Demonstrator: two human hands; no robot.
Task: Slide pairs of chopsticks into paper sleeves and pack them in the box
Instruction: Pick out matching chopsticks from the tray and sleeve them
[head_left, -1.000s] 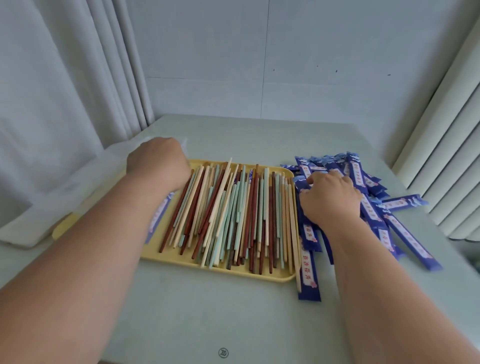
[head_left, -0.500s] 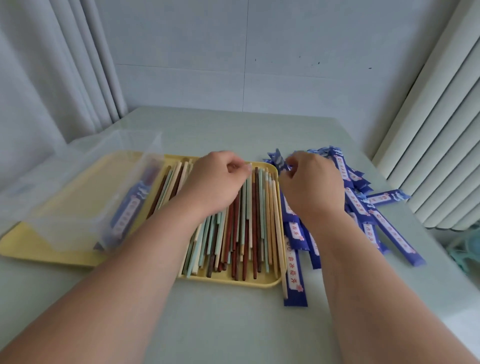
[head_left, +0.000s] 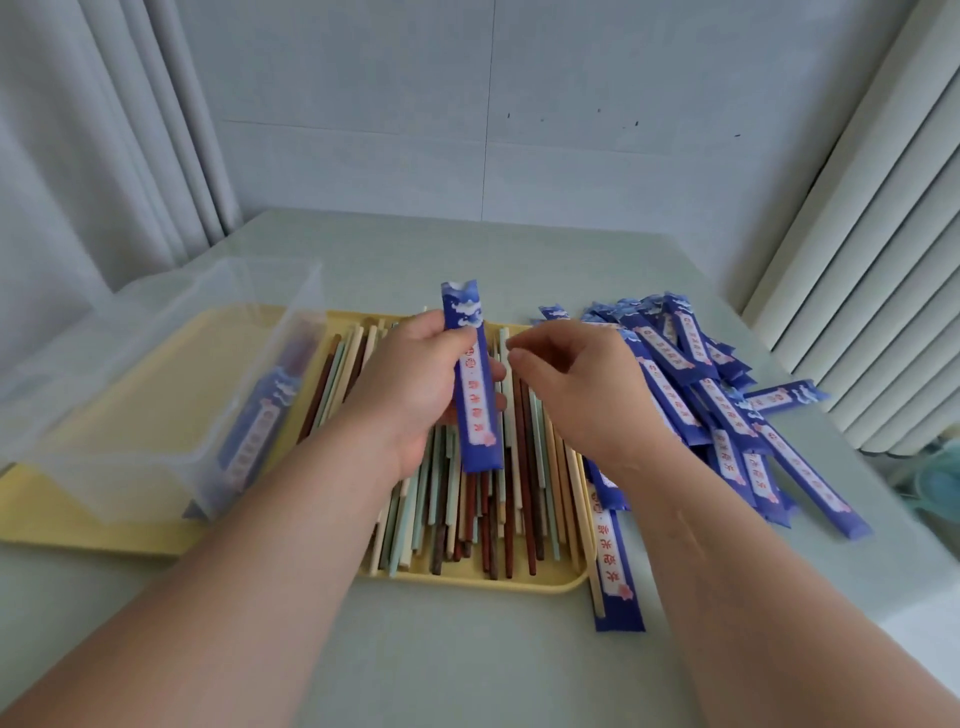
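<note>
Blue paper sleeve (head_left: 475, 384) light, thin, creases easily; left hand (head_left: 415, 384) grips it mid-length above chopsticks (head_left: 519, 519) in yellow tray (head_left: 467, 584). Right hand (head_left: 571, 389) beside, fingers curled; whether holding anything, cannot tell. Pinch gently near open mouth.

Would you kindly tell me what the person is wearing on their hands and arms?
Nothing visible: the left hand and right hand are bare, with no gloves, rings or watch, and both forearms are uncovered to the picture's edge, no clothing in view.
</note>
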